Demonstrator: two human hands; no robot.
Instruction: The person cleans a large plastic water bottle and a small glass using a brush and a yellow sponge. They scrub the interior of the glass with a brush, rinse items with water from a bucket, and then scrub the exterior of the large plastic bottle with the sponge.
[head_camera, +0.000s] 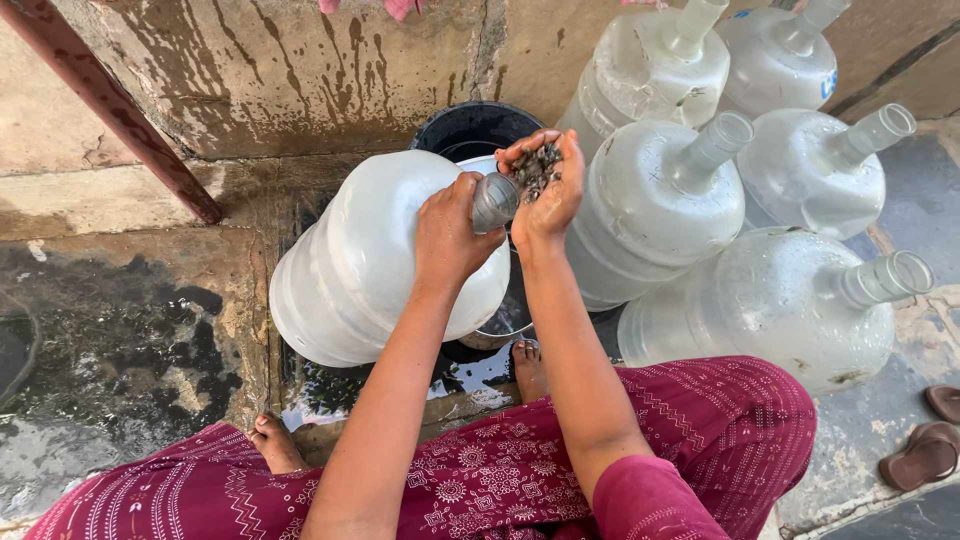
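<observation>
A large translucent water jug (350, 270) lies tilted on its side in front of me. My left hand (447, 235) grips its neck (494, 200) near the mouth. Right beside the mouth, my right hand (545, 190) is cupped and holds a heap of small dark pebbles (537, 168). The jug rests over a metal bowl (500, 325), mostly hidden under it. My bare feet (275, 445) stand on wet ground near a puddle.
Several more empty jugs (660, 200) lie stacked at the right. A dark bucket (470, 128) stands behind my hands against a stained concrete wall. A rusty pipe (110, 105) slants at the left. Brown sandals (925, 450) lie at the far right.
</observation>
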